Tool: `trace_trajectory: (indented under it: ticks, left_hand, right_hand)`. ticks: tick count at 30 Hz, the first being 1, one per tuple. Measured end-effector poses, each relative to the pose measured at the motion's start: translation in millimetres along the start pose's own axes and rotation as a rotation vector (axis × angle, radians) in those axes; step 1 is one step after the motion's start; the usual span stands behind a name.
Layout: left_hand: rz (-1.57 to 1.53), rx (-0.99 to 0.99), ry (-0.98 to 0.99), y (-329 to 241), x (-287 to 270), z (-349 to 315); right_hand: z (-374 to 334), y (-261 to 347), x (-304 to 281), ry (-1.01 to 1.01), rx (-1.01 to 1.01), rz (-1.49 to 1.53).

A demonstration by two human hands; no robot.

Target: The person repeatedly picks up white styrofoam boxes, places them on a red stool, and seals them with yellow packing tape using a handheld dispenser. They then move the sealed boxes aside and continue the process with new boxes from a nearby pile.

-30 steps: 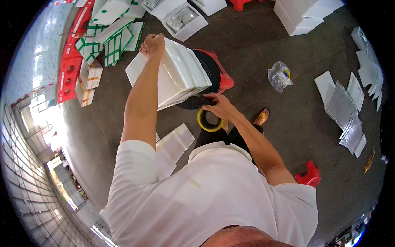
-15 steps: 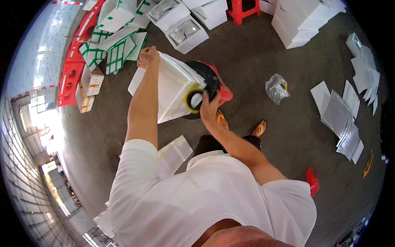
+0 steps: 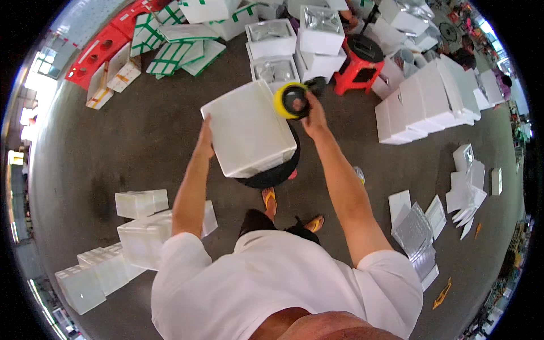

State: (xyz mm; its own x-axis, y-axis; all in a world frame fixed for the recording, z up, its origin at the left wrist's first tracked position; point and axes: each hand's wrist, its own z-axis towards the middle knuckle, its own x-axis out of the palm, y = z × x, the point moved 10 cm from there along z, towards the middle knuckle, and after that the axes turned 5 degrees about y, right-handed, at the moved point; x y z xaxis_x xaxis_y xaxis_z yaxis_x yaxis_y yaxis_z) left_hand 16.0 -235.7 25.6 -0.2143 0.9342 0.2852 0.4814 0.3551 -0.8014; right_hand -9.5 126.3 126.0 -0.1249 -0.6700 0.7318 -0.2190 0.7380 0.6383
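Note:
A white foam box (image 3: 247,127) rests tilted on a round black surface (image 3: 277,173) in front of me. My left hand (image 3: 206,137) lies along the box's left side, its fingers stretched out against the wall. Beyond the box's right side, my right hand (image 3: 313,117) is closed on a tape dispenser (image 3: 291,100) with a yellow-edged roll. The dispenser is held up by the box's far right corner. Whether tape runs from it to the box I cannot tell.
Foam boxes with silvery contents (image 3: 272,34) stand ahead, beside a red stool (image 3: 360,65). Stacked white boxes (image 3: 422,102) are at the right, with loose foam panels (image 3: 416,226) nearer. Closed boxes (image 3: 144,238) line the left floor. Green-taped panels (image 3: 184,54) lie far left.
My right hand has carried the tape dispenser away from me and to the right. The box has turned, and my left hand has come from its far end to its left side.

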Motion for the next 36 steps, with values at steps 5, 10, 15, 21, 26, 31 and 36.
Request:
trace_trajectory:
  ticks: [5,10,15,21,26,31,36]
  left_hand:
    - [0.045,0.029,0.076,-6.0,102.4,-14.0]
    - [0.158,0.196,-0.198,-41.2,16.7,-85.5]
    - [0.347,0.577,-0.295,-33.0,-24.9,-112.2]
    - [0.066,0.492,-0.139,110.0,40.7,-180.0]
    - [0.769,0.196,-0.160,169.4,47.8,-209.4]
    - [1.443,0.953,-0.165,71.9,106.7,-243.5]
    - [1.684,0.943,0.652,97.7,230.4,-188.7]
  right_hand:
    - [58.5,4.0,-12.7,0.133,-0.159,-0.531]
    - [-15.1,-48.6,67.0,0.130,0.098,-0.289]
    - [-78.5,-36.5,39.6,0.061,0.102,-0.016]
    - [-158.0,-56.0,-61.6,0.057,0.148,0.328]
    - [-175.6,-68.9,-136.4,0.010,0.270,0.135]
    - [-187.8,-57.6,-142.0,0.120,0.187,0.355]
    - [-297.8,-17.0,-244.5,-0.440,0.222,0.021]
